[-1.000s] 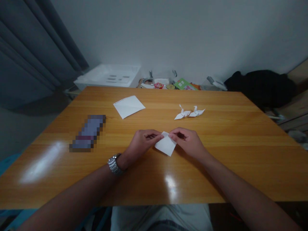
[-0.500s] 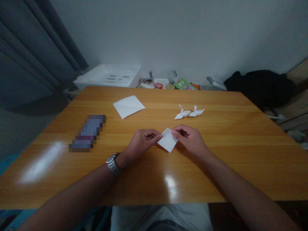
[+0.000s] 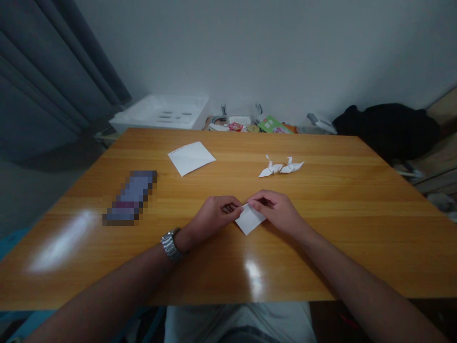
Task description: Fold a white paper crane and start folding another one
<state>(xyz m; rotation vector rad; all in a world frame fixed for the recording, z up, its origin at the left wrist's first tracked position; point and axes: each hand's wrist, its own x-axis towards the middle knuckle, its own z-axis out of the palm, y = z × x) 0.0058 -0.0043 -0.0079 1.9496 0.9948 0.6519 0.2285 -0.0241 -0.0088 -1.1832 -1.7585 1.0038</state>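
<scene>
A small folded white paper [image 3: 250, 220] lies low over the wooden table [image 3: 321, 228], near its front middle. My left hand [image 3: 214, 217], with a metal watch on the wrist, pinches the paper's upper left corner. My right hand [image 3: 276, 211] pinches its top edge from the right, fingers curled. The fingertips of both hands almost meet above the paper.
A loose white sheet [image 3: 191, 157] lies further back on the left, and two folded paper cranes [image 3: 281, 167] sit back right. A blurred dark oblong object [image 3: 130, 197] rests at the left. Behind the table are a white tray [image 3: 160, 112], small clutter and a black bag [image 3: 387, 128].
Both hands have drawn closer together and a little nearer to me, and the paper has dropped lower, its visible part smaller than before.
</scene>
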